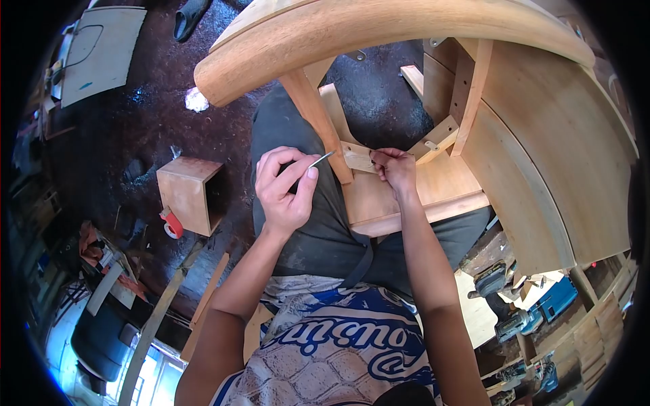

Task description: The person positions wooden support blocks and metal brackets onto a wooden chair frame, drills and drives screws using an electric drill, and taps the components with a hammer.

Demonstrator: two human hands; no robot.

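Head view, looking down past a white and blue printed shirt (325,345) to dark grey trousers (308,250), with a pale brown wooden frame (413,189) lying across the lap. Its thick, rounded, curved rail (379,51) spans the top, and broad curved brown panels (542,155) stand at its right side.

The left hand (284,193) pinches a slim, pointed, grey rod (321,160) between thumb and fingers, its tip angled up toward an upright wooden post (315,118) of the frame; whether the two touch is unclear. The right hand (395,169) is closed narrow, fingertips together at the end of a short, light wooden brace (357,157) just beside that post. Whether it grips the brace or something small there cannot be told. To its right, a diagonal wooden brace (437,140) carries a small metal plate.

On the dark reddish-brown, glossy floor (128,169), left of the legs, sits an open wooden box (189,193) with a red tape dispenser (171,223) against it. A dark shoe (189,19) lies near the top. At lower right, a blue and grey power tool (538,314) lies among wood pieces.
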